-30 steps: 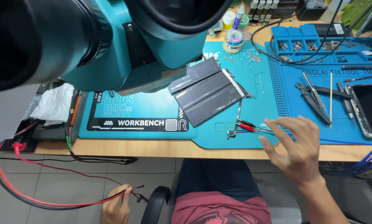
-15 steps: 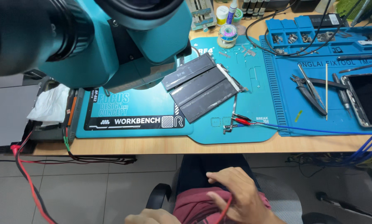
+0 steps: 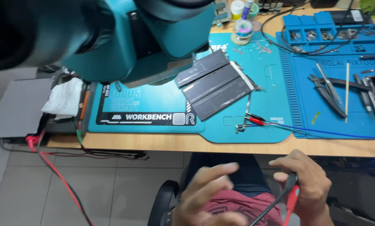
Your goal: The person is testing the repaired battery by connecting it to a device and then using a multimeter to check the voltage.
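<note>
Red and black probes (image 3: 291,196) sit pinched in the right hand (image 3: 306,184) below the counter (image 3: 162,142); left hand (image 3: 208,194) beside, fingers spread.

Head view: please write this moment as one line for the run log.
right hand: holds black and red probes | left hand: open, blurred, above lap | battery cells: on teal mat, clips attached

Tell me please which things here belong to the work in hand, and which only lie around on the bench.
In hand:
- right hand gripping the red and black probes
- left hand beside it, blurred
- dark battery cells on the teal mat, with clip leads at their cable

Lying about:
- tweezers
- solder spool
- white tissue
- microscope
</note>
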